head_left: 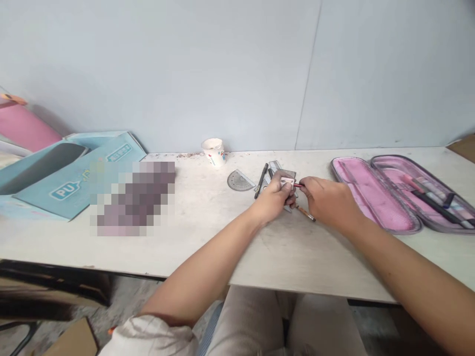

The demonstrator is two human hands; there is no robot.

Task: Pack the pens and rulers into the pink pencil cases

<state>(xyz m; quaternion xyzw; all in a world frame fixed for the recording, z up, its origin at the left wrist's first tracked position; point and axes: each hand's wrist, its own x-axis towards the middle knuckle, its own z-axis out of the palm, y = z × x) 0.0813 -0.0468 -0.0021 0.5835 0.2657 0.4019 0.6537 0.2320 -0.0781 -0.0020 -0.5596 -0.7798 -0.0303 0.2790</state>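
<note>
Left hand point(275, 199) pinching small white block point(287, 182), right hand point(328, 201) gripping slim red rod point(298, 185) over pale table point(193, 207): best kept aligned, block steady

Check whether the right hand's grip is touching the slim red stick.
Touching: the head view plainly shows the right hand's grip closed on one end of the slim red stick.

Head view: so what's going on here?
The person's left hand grips a small pale block, while the right hand pinches a slim red shaft pointing toward it. A clear semicircular plastic protractor lies to their left; to their right, a pink-lined, dark-edged pencil case lies open with pens inside.
</note>
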